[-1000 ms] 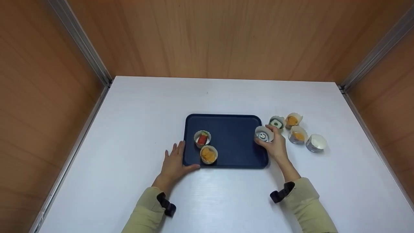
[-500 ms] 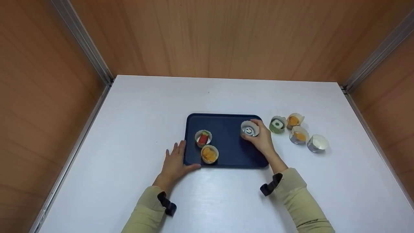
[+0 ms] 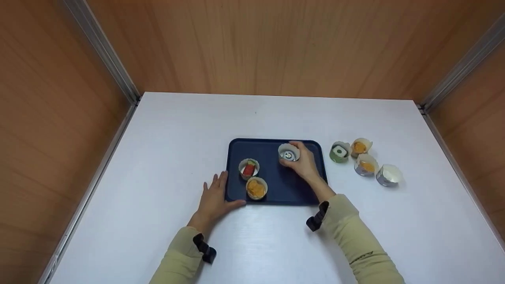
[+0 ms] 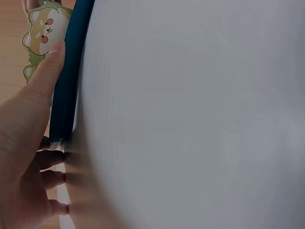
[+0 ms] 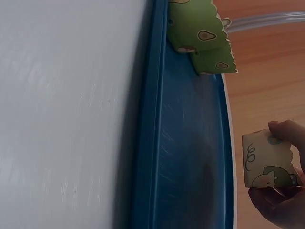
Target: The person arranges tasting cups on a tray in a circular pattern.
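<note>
My right hand [image 3: 304,161] pinches a paper baking cup [image 3: 289,152] between thumb and fingers, over the back middle of the dark blue tray [image 3: 284,187]. Inside that cup shows a small white and grey-blue piece; its cream wall with a green cartoon print [image 5: 267,160] appears in the right wrist view. At the tray's front left corner my left hand [image 3: 214,200] rests with fingers along the left edge and thumb against the front rim. On the tray's left side stand a cup with a red and green piece [image 3: 249,169] and a cup with orange pieces [image 3: 257,189].
Right of the tray, on the white table [image 3: 177,130], a green cup with a white piece [image 3: 339,152] stands beside two cups with orange contents [image 3: 360,147]. A cup with a white inside [image 3: 389,175] is farthest right. Wood panels [image 3: 252,47] enclose the table.
My right hand has carried the paper baking cup leftward and slightly back, from the tray's right edge to over its back middle. The left hand stays at the tray's corner.
</note>
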Action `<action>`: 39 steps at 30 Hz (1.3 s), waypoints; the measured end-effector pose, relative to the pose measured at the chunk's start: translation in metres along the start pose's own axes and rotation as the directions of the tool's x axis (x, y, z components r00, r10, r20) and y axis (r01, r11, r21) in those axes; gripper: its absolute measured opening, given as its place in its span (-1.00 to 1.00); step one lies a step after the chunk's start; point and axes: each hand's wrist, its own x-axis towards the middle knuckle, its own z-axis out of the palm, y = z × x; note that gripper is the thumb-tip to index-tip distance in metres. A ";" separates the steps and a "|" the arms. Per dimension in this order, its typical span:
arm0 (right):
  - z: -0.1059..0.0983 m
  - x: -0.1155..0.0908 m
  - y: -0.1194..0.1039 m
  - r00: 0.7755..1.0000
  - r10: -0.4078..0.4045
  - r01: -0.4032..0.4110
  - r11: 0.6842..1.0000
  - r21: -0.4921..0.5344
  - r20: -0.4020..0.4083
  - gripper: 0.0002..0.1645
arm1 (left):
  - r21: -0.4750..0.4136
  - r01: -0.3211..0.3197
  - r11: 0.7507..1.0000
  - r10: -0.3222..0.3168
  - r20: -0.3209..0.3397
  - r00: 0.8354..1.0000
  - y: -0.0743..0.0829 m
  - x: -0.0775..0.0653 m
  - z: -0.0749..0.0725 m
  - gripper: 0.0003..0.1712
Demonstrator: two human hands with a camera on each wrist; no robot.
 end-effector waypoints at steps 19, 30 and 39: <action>0.040 0.017 -0.018 0.997 0.018 -0.019 1.000 0.015 0.077 -0.29 | 0.008 0.021 1.000 -0.021 0.015 1.000 0.002 0.000 -0.001 0.29; 0.052 0.025 -0.023 0.992 0.046 -0.046 0.999 -0.006 0.115 -0.29 | 0.024 0.015 1.000 -0.016 0.019 1.000 0.001 0.000 -0.001 0.30; 0.059 0.032 -0.028 0.989 0.062 -0.063 0.998 0.005 0.135 -0.28 | 0.011 0.017 1.000 -0.018 0.027 0.999 0.001 -0.001 0.000 0.31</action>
